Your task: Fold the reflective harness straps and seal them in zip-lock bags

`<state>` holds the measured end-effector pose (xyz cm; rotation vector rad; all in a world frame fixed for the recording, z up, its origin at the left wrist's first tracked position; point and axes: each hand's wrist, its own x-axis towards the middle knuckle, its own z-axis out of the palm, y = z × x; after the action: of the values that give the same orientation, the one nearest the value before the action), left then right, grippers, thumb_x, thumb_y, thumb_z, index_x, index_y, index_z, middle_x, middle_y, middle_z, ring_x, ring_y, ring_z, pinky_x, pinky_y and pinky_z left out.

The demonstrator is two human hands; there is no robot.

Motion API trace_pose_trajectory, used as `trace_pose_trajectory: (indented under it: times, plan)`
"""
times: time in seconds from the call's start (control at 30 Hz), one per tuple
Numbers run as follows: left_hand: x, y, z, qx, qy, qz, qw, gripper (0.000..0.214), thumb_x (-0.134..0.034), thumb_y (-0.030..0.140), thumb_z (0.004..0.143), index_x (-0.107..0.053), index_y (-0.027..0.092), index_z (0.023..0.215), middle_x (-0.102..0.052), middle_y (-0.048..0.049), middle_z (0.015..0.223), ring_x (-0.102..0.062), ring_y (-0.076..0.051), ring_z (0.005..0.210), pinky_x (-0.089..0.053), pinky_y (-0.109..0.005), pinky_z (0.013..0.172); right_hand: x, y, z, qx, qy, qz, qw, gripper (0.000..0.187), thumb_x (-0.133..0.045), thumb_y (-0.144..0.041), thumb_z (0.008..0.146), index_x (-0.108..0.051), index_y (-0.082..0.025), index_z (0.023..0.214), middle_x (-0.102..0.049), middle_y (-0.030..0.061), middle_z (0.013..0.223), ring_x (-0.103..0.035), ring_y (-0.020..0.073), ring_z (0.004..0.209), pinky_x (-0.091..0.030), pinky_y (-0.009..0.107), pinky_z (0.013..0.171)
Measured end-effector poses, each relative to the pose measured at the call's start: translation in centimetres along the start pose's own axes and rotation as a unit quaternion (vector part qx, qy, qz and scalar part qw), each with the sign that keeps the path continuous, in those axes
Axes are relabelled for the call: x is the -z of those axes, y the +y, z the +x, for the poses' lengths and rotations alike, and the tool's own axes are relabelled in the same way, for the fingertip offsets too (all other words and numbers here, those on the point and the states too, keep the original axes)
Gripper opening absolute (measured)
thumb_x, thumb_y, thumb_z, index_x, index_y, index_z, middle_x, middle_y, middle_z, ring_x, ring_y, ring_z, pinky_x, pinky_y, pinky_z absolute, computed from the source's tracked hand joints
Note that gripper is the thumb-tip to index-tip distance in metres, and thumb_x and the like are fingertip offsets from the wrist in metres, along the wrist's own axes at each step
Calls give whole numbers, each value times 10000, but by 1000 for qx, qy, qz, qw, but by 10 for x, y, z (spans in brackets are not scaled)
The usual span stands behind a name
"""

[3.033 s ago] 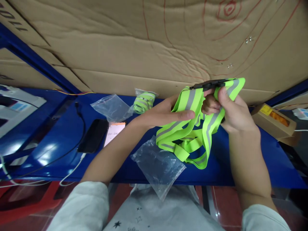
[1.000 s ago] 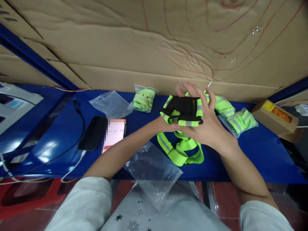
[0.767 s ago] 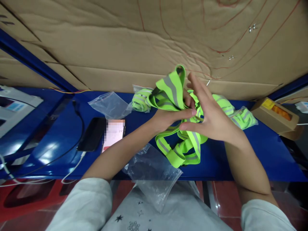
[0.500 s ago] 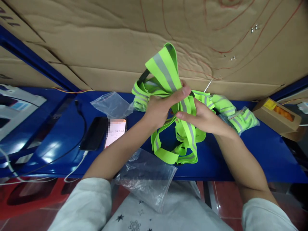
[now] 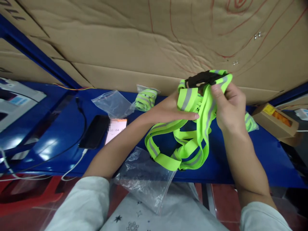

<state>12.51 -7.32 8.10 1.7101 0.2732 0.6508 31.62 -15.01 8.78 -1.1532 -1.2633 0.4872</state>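
A neon-green strap vest [image 5: 190,141] with grey reflective stripes and a black buckle piece [image 5: 204,78] hangs above the blue table [image 5: 60,128]. My right hand [image 5: 229,107] grips its upper end, just below the black piece. My left hand [image 5: 173,110] pinches the folded straps just left of it, fingers closed round the green band. The lower loops droop onto the table edge. An empty clear plastic bag [image 5: 144,176] lies at the near edge below my left forearm.
A second clear bag [image 5: 112,102] and a bagged green vest [image 5: 145,98] lie at the back. Another bagged vest [image 5: 250,123] peeks out behind my right hand. A dark phone [image 5: 93,131] on a cable and a lit phone [image 5: 115,128] sit left. A cardboard box [image 5: 276,118] stands right. Cardboard sheets form the back wall.
Both hands kept turning and folding the vest. The bundle moved from up and left to the right. My right hand now holds the end with the black piece on top.
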Motion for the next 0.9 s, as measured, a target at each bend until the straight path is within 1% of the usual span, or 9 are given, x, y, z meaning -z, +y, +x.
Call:
trace_pose_trajectory:
  times: [0.13,0.23,0.3,0.37,0.47,0.6,0.7,0.8,0.9]
  plan:
    - [10,2,2,-28,83,-53,995,882,-985,404,640,-607,299,1431,-658,-70,1437,-575,-338,1432,-497,-477,1163,1,2,2,-7,13,43,999,251,-754,-466,946,-696,-293,1118,-754,20,971,-744,212,874,-626,373,764]
    - [3,-8,5,-39,126,-53,990,966,-996,402,615,-562,304,1472,-640,-85,1455,-545,-344,1460,-484,-489,1165,-5,5,0,-9,21,41,999,239,-714,-470,974,-658,-297,1129,-747,15,974,-760,231,951,-634,374,747]
    - [-8,-16,8,-43,140,-66,987,952,-995,387,615,-567,285,1459,-632,-97,1473,-555,-328,1446,-480,-465,1168,-10,7,-3,-13,34,41,998,205,-683,-464,994,-628,-301,1105,-743,17,972,-760,245,1024,-643,383,759]
    - [-17,-22,10,-33,132,-99,986,799,-968,400,666,-632,240,1373,-688,-103,1391,-625,-301,1353,-502,-432,1137,-14,7,-5,-12,42,45,998,182,-679,-460,997,-608,-305,1060,-739,18,964,-753,254,1070,-647,393,770]
    - [-22,-22,9,6,90,-147,985,528,-937,456,722,-747,171,1124,-777,-83,1162,-706,-266,1183,-533,-393,1068,-14,3,-7,-19,28,40,999,217,-716,-481,970,-609,-293,976,-731,22,930,-753,257,1049,-641,392,768]
    - [-20,-11,3,39,53,-219,973,478,-989,471,648,-777,164,947,-789,-45,998,-745,-229,1028,-559,-376,1016,-12,0,-5,-64,-20,32,997,341,-725,-569,942,-640,-252,852,-716,26,828,-758,224,905,-624,345,699]
    - [-18,-7,2,38,66,-243,967,437,-950,501,714,-788,178,961,-793,-43,1014,-753,-228,1023,-559,-397,1038,-11,2,-3,-94,-30,72,993,360,-744,-583,923,-699,-230,874,-710,14,759,-760,206,839,-630,324,674]
    - [-16,-9,3,15,88,-192,977,448,-902,483,792,-788,197,1117,-789,-59,1187,-716,-272,1210,-515,-418,1132,-12,7,-2,-86,5,111,990,339,-793,-562,885,-734,-229,878,-712,-5,730,-767,206,849,-648,338,709]
    - [-10,-11,3,8,45,-136,990,550,-890,472,812,-743,236,1287,-735,-64,1368,-635,-306,1371,-477,-431,1197,-13,6,-1,-69,58,139,986,296,-820,-512,872,-746,-227,848,-729,1,752,-769,204,860,-653,349,748]
